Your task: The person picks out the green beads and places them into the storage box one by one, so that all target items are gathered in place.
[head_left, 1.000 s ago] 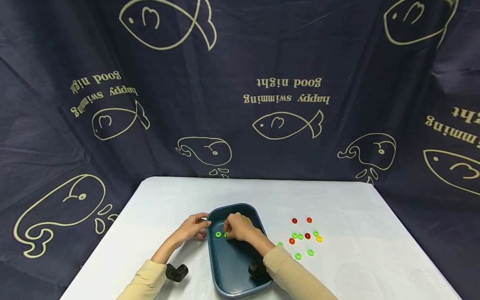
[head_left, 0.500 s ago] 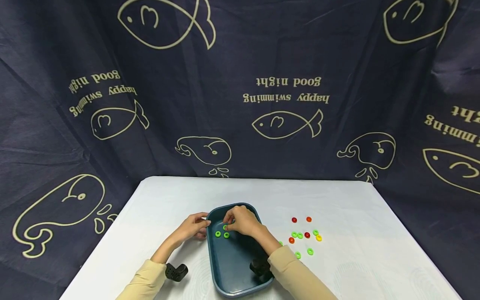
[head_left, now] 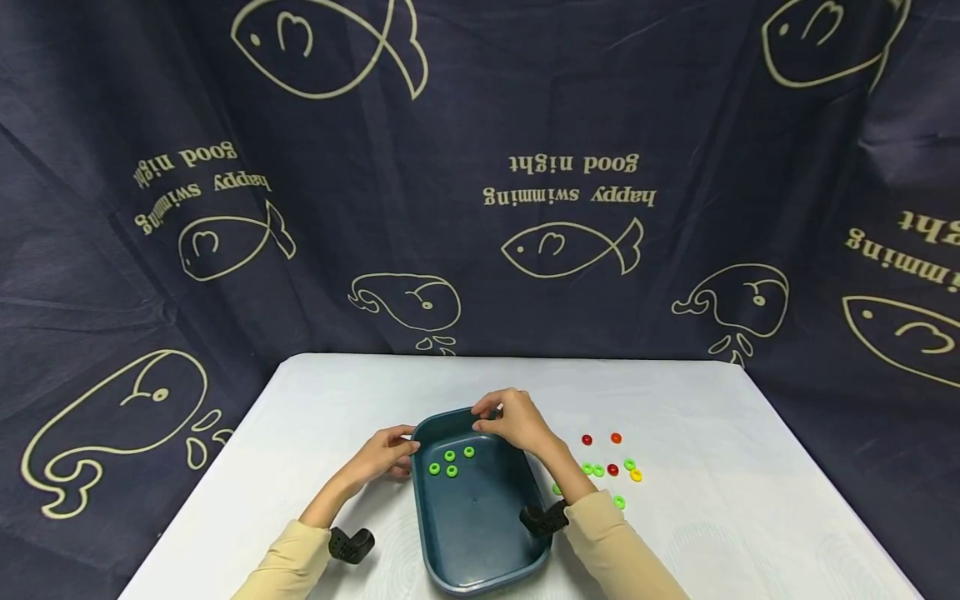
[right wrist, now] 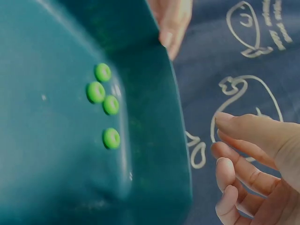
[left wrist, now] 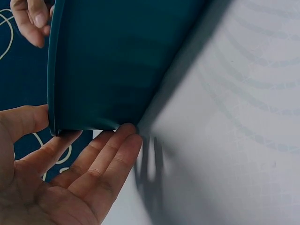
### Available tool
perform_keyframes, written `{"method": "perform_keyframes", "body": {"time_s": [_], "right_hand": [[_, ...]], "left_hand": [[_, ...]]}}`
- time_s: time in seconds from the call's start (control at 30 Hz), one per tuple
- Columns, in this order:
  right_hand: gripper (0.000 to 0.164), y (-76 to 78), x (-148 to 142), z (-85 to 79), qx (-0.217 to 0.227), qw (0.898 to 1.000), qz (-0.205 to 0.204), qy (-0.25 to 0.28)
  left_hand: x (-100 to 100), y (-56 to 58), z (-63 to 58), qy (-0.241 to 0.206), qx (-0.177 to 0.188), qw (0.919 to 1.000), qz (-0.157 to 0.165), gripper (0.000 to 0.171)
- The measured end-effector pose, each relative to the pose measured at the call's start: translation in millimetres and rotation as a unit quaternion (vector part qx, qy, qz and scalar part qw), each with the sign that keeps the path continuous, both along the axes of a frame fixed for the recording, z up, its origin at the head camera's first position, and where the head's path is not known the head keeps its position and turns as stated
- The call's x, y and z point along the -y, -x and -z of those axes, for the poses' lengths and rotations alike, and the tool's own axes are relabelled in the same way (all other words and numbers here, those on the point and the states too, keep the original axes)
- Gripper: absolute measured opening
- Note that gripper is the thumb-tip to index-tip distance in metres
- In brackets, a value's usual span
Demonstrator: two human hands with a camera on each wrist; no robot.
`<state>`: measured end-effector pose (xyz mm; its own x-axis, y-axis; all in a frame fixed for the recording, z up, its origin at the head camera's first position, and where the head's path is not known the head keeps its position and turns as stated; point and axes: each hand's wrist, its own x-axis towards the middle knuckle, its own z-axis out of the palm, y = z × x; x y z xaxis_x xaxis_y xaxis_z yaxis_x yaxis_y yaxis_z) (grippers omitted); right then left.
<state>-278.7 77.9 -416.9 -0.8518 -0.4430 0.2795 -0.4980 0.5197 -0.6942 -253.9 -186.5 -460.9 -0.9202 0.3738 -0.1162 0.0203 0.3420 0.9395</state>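
Observation:
In the head view a dark blue plastic bin (head_left: 472, 533) stands on the table. Several small green rings (head_left: 452, 472) lie on its floor toward the far end. My left hand (head_left: 382, 454) holds the bin at its far left corner. The left wrist view has the thumb at the rim (left wrist: 52, 70) and the other fingers against the outer wall. Over the far right corner is my right hand (head_left: 517, 421), its fingers loosely bent and nothing between them. The right wrist view shows this hand (right wrist: 262, 164) apart from the bin, the green rings (right wrist: 111, 138) inside.
Right of the bin, red beads (head_left: 612, 470), an orange bead (head_left: 616, 437), a yellow ring (head_left: 636, 475) and several green rings (head_left: 618, 502) lie scattered on the white table (head_left: 720, 433). A dark cloth with fish drawings (head_left: 480, 317) hangs behind.
My right hand has let go of green rings in the bin and moved up and right, over the far right corner. More green rings now show inside. The left hand has stayed put.

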Motion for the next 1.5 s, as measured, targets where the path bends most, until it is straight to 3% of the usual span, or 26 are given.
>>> {"method": "perform_keyframes", "body": {"time_s": [0.37,0.7,1.5], "right_hand": [[0.016,1.7,-47.5,0.0,-0.004,0.997,0.072,0.037],[0.018,-3.2,-101.1,3.7,0.025,0.985,0.159,0.067],[0.021,-36.2,-185.7,63.1,0.08,0.96,0.269,0.006]], "left_hand": [[1.7,0.7,1.9,0.01,0.001,0.9999,-0.006,0.046],[0.3,1.0,-1.5,0.005,-0.001,1.0,-0.002,0.047],[0.1,0.8,2.1,0.004,0.0,1.0,-0.004,0.048]]}}
